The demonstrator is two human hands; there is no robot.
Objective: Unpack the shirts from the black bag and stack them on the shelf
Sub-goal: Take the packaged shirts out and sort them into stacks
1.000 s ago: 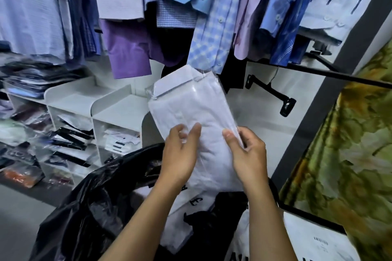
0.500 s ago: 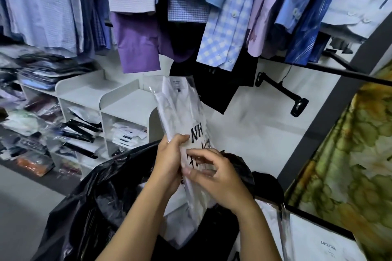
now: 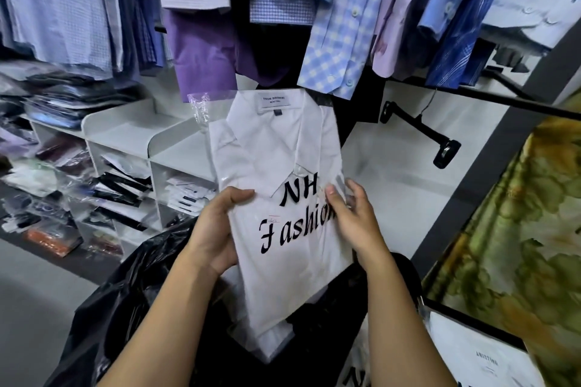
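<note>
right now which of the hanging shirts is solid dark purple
The purple shirt hanging left of the blue-and-white checked shirt, above the white shelf. It alone is a deep solid purple; the others are mostly pale, blue or checked.

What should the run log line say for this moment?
held: folded white shirt in clear plastic sleeve | left hand: grips left edge | right hand: grips right edge | black plastic bag: beneath | white shelf: shirt not yet placed

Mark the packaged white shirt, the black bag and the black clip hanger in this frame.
packaged white shirt (image 3: 270, 154), head view, folded front below the collar
black bag (image 3: 132, 308), head view, crumpled left side
black clip hanger (image 3: 417, 128), head view, middle of its bar
</note>
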